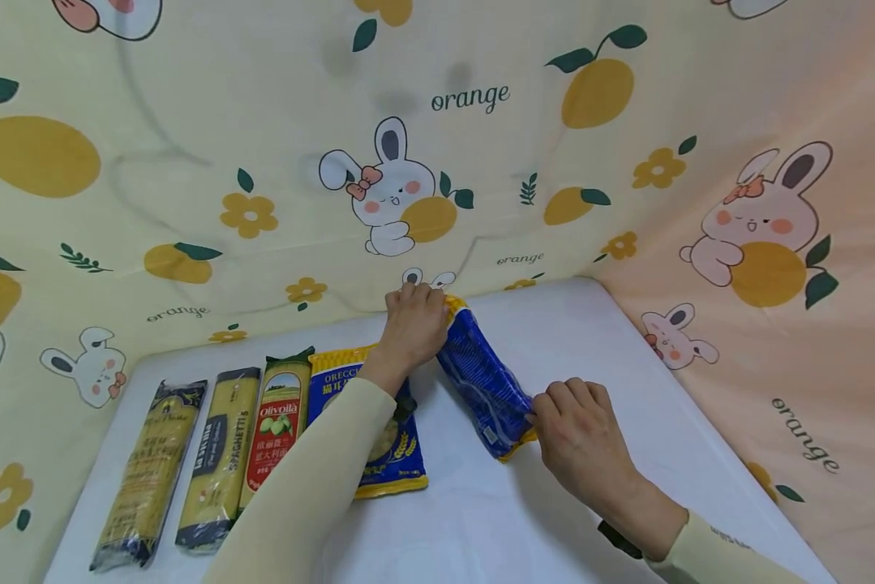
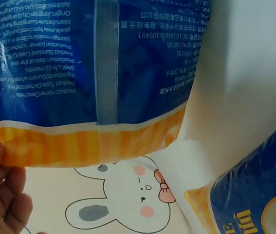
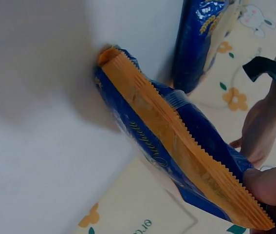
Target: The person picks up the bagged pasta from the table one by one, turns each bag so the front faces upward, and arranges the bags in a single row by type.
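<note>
A blue pasta bag [image 1: 484, 381] with yellow ends is tilted up off the white table between both hands. My left hand [image 1: 417, 324] pinches its far yellow end; in the left wrist view the printed back of the pasta bag [image 2: 40, 63] shows, with finger and thumb at a corner. My right hand [image 1: 583, 430] grips the near end at its right corner. In the right wrist view the thumb [image 3: 266, 185] presses by the serrated yellow seal. A second blue bag labelled Orecchiette [image 1: 401, 466] lies just left, partly hidden by the left forearm.
Further left lie a red-labelled Olivoilà pasta pack [image 1: 280, 414], a spaghetti pack [image 1: 218, 454] and another long pasta pack [image 1: 148, 470], side by side. A patterned cloth [image 1: 298, 162] with rabbits and oranges rises behind and to the right of the white table [image 1: 437, 535].
</note>
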`<action>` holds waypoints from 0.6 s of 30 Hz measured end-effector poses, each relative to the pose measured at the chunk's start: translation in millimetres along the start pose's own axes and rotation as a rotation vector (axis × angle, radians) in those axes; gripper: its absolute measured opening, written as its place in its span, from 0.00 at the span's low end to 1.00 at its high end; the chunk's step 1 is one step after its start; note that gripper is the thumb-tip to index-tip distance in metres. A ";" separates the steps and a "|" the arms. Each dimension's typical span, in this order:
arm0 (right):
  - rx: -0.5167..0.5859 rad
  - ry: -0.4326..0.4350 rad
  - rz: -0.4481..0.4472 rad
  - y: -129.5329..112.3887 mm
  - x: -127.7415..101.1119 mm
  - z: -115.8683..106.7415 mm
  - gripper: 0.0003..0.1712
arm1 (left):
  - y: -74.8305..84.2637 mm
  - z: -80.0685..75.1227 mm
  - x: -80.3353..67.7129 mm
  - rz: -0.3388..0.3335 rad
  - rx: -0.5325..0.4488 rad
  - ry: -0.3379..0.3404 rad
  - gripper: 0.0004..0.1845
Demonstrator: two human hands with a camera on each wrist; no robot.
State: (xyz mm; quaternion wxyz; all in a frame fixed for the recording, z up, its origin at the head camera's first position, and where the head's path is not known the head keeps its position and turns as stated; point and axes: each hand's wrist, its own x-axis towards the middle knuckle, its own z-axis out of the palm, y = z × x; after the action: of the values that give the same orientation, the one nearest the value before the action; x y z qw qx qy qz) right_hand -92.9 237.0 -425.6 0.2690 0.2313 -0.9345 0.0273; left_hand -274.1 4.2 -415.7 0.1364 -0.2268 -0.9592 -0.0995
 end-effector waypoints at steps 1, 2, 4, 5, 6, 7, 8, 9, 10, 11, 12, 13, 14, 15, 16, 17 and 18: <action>0.005 0.002 0.000 -0.6 -0.1 0.0 0.12 | 0.5 -0.6 0.5 -0.015 0.002 0.004 0.19; 0.010 0.004 0.001 -1.3 0.0 -0.1 0.12 | 1.1 -1.3 0.9 -0.034 -0.001 0.010 0.20; 0.020 0.008 -0.003 -3.2 0.3 -0.6 0.12 | 2.3 -3.0 1.9 -0.077 -0.016 0.013 0.25; 0.024 0.011 -0.007 -4.5 0.3 -0.9 0.12 | 2.7 -3.7 2.4 -0.101 -0.027 0.011 0.28; 0.029 0.014 -0.013 -5.8 0.4 -1.2 0.12 | 3.1 -4.5 2.9 -0.124 -0.037 0.009 0.31; 0.036 0.020 -0.021 -7.4 0.3 -1.4 0.12 | 3.3 -5.1 3.4 -0.142 -0.041 0.003 0.34; 0.043 0.027 -0.029 -9.1 0.3 -1.6 0.11 | 3.5 -5.8 3.7 -0.156 -0.040 -0.003 0.36; 0.050 0.034 -0.039 -10.9 0.1 -1.7 0.11 | 3.6 -6.5 4.0 -0.167 -0.036 -0.009 0.37; 0.061 0.040 -0.049 -12.8 -0.1 -1.7 0.11 | 3.6 -7.2 4.1 -0.176 -0.033 -0.019 0.37; 0.069 0.048 -0.058 -14.7 -0.4 -1.6 0.11 | 3.7 -8.0 4.1 -0.180 -0.027 -0.028 0.37; 0.077 0.056 -0.067 -16.7 -0.5 -1.3 0.11 | 3.8 -8.8 3.9 -0.179 -0.022 -0.038 0.35; 0.084 0.064 -0.074 -18.7 -0.3 -0.8 0.11 | 3.9 -9.6 3.5 -0.174 -0.016 -0.052 0.34; 0.091 0.069 -0.081 -20.8 0.0 -0.3 0.12 | 4.1 -10.6 3.0 -0.166 -0.013 -0.063 0.32; 0.092 0.072 -0.087 -23.0 0.2 0.3 0.12 | 4.2 -11.6 2.3 -0.153 -0.008 -0.071 0.30; 0.097 0.079 -0.095 -25.5 0.6 1.1 0.13 | 4.2 -12.6 1.5 -0.135 0.000 -0.075 0.28; 0.100 0.085 -0.102 -28.1 1.2 2.1 0.13 | 4.0 -13.4 0.5 -0.112 0.009 -0.075 0.26; 0.105 0.091 -0.111 -31.1 2.1 3.3 0.13 | 3.4 -14.2 -0.6 -0.083 0.023 -0.072 0.24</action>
State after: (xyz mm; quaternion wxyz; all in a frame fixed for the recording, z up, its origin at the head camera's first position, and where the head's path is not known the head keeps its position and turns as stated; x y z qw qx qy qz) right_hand -82.2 207.8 -429.7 0.3000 0.2948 -0.9044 0.0718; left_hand -269.0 3.4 -402.1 0.1000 -0.1886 -0.9732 -0.0860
